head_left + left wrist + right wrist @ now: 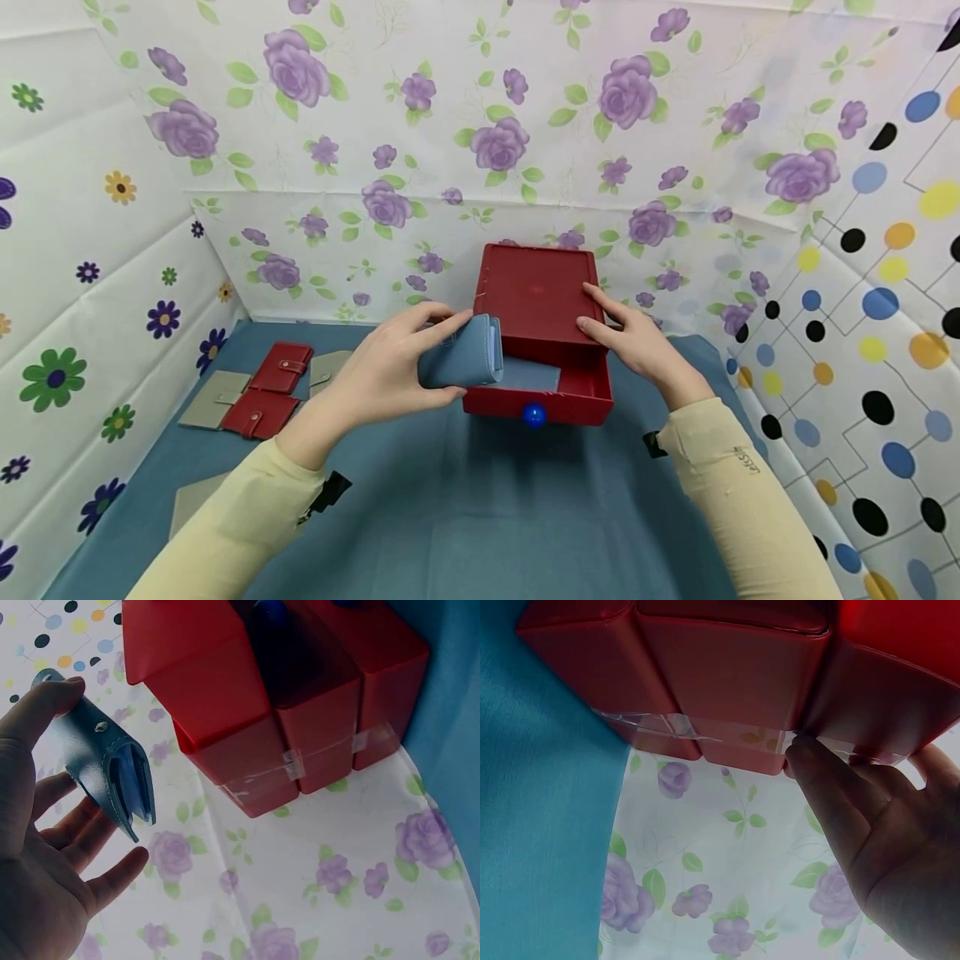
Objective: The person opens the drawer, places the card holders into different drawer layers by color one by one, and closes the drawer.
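Note:
My left hand (390,360) pinches a folded blue wallet (463,354) between thumb and fingers, just above the left side of an open drawer. In the left wrist view, that wallet (97,746) shows its open edge, with pale inner layers. The pulled-out red drawer (538,403) has a round blue knob (534,415) at its front. A flat blue item (529,375) lies inside it, partly hidden by the wallet. My right hand (633,343) rests on the right edge of the red drawer box (536,292), fingers fairly straight; the right wrist view shows its fingers against the taped side.
Left on the blue cloth (480,517) lie two red wallets (281,367) and grey-beige wallets (216,398). Another pale flat item (191,500) is partly hidden under the left forearm. A floral sheet (450,125) hangs behind the box, with patterned sheets at both sides.

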The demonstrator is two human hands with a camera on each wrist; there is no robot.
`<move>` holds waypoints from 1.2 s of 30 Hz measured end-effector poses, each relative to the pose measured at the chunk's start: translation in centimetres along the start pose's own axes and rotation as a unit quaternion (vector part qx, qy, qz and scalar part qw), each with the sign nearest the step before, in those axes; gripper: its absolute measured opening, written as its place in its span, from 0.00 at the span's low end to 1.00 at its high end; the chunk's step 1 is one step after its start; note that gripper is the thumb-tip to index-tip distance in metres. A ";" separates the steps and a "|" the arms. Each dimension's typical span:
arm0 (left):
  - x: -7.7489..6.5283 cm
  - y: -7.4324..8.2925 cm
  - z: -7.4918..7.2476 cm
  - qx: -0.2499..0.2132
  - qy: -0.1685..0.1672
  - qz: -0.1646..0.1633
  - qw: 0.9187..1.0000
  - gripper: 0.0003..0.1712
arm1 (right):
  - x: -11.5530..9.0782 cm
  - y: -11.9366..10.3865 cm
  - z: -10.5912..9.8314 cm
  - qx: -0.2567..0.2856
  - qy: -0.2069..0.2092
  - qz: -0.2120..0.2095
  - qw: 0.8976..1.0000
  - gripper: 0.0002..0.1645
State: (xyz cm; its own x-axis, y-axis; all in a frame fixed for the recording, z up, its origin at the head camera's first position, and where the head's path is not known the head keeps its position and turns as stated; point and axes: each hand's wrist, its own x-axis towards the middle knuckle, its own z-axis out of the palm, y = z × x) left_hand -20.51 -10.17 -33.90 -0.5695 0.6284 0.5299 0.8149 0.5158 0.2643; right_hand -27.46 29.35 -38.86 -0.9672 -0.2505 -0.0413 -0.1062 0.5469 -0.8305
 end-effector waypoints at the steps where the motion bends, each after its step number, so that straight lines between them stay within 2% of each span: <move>1: 0.2 0.1 0.0 -0.001 -0.001 0.002 1.000 0.52 | 0.0 0.0 0.0 0.000 0.000 0.000 1.000 0.49; 15: 1.2 0.7 0.7 -0.008 0.006 0.005 1.000 0.52 | -0.1 0.0 0.1 0.009 -0.003 -0.002 1.000 0.49; 25: 2.4 1.2 1.2 -0.024 0.012 0.022 0.999 0.52 | 0.0 0.1 0.1 0.005 0.003 -0.004 1.000 0.49; 36: 3.5 1.9 2.2 -0.020 -0.004 0.006 1.000 0.51 | 0.0 0.1 0.2 0.013 0.006 -0.004 1.000 0.49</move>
State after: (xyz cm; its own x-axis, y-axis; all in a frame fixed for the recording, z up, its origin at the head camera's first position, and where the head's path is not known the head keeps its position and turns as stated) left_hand -21.24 -5.71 -33.29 -0.5602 0.6387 0.5275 0.8254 0.4843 0.2901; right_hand -27.45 29.18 -39.05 -0.9691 -0.2451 -0.0290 -0.1074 0.5246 -0.8446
